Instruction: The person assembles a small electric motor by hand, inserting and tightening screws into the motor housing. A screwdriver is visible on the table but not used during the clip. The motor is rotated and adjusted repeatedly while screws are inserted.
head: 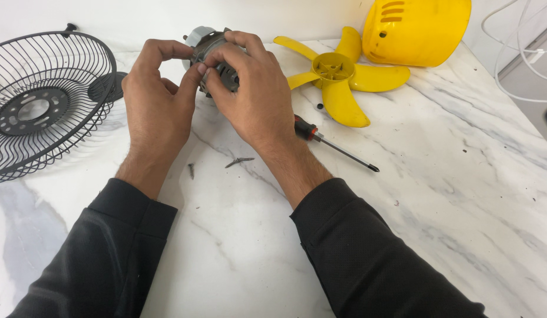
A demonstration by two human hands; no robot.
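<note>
Left hand (155,103) and right hand (255,97) both clasped around grey fan motor (210,50), screwdriver (332,144) and yellow fan blade (338,73) on marble surface (438,176)

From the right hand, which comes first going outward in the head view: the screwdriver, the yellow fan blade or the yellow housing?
From the right hand:
1. Screwdriver, just right of the wrist.
2. Yellow fan blade, farther right.
3. Yellow housing, at the far right, behind the blade.

A white marble table (450,194) carries a black fan grille (40,106), yellow blade (338,76), yellow housing (415,29), screwdriver (335,146) and loose screws (239,161).
</note>
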